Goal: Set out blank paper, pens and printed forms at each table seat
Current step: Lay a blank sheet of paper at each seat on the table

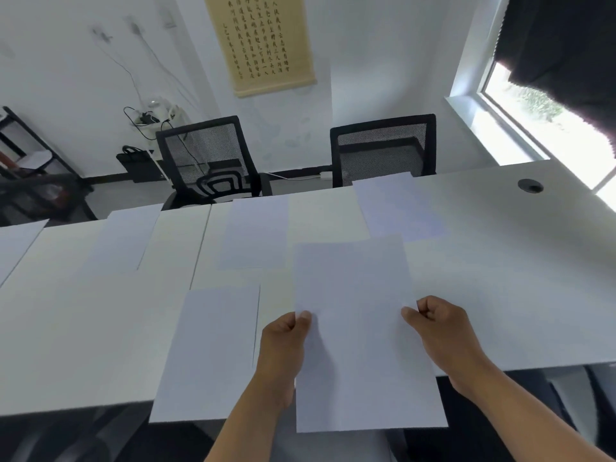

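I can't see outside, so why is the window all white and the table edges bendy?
Head view: daylight overexposes the window, so it glares white; the wide-angle lens curves the table edges; the held sheet looks greyish, shaded.

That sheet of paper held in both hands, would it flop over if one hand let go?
Probably. The sheet looks thin and is pinched at both side edges by the left hand and right hand, so it likely sags unsupported. It seems very light, and would likely slide easily on the smooth table.

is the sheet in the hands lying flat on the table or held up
Held up. The sheet is pinched at its side edges by the left hand and right hand, its near end overhanging the table edge.
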Available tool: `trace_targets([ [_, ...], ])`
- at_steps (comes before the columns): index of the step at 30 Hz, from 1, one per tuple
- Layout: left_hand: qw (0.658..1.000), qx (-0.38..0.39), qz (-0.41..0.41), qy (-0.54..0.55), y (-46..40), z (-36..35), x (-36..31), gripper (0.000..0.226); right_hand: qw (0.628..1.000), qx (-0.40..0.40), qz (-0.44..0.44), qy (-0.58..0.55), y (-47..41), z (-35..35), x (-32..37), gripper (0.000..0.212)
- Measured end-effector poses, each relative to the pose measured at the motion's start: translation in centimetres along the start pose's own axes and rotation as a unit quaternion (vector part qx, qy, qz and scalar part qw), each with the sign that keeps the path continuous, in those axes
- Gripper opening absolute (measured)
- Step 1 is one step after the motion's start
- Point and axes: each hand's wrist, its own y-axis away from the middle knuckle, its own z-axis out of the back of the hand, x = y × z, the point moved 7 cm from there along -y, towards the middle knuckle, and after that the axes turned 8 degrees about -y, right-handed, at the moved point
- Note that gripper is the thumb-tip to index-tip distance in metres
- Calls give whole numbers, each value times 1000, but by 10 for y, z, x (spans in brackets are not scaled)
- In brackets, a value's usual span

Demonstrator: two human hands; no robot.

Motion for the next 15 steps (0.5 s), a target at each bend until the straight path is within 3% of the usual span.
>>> trace_targets([
  [4,1000,-18,10,-22,0,-33,9,41,1000,-1,-12,16,-8,35,-14,44],
  [10,998,-26,1,-63,-8,-85,17,60,999,-12,-29,42,-25,84,-37,46],
  [15,993,-24,-12,-117,-29,-121,25,56,997,-18,-42,67,-47,113,-57,44],
])
